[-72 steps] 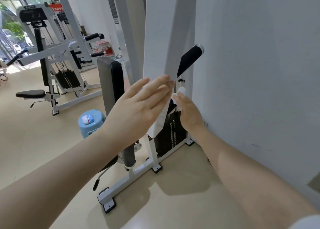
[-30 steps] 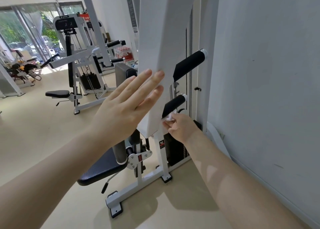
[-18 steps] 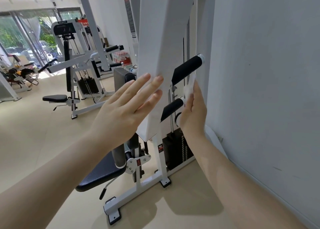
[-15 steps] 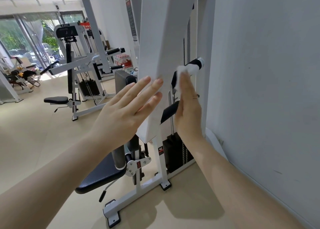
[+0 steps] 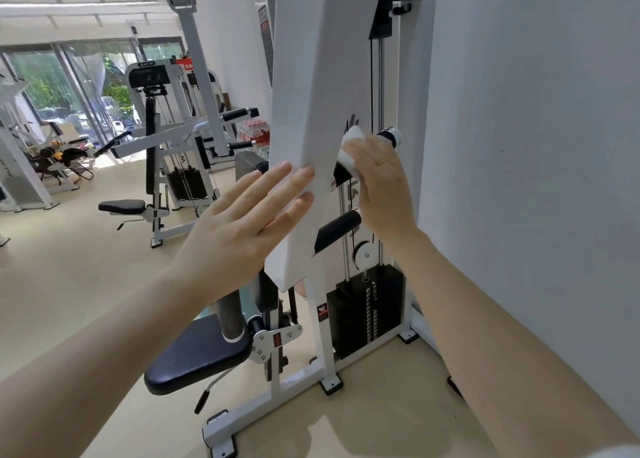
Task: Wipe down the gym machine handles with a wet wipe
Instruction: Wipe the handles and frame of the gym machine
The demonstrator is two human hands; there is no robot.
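The upper handle [image 5: 388, 138] slants up to the right; the wipe [image 5: 349, 152] is wrapped round it by the right hand [image 5: 382, 183], fingers curled. The left hand [image 5: 242, 225] is pressed flat on the frame [image 5: 311, 76].

You see white wet wipe [image 5: 349, 152] on black upper handle [image 5: 387, 136]; black lower handle [image 5: 337, 230] below; white frame [image 5: 311, 76].

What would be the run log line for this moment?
right hand: wraps wet wipe around upper handle | left hand: flat on white arm
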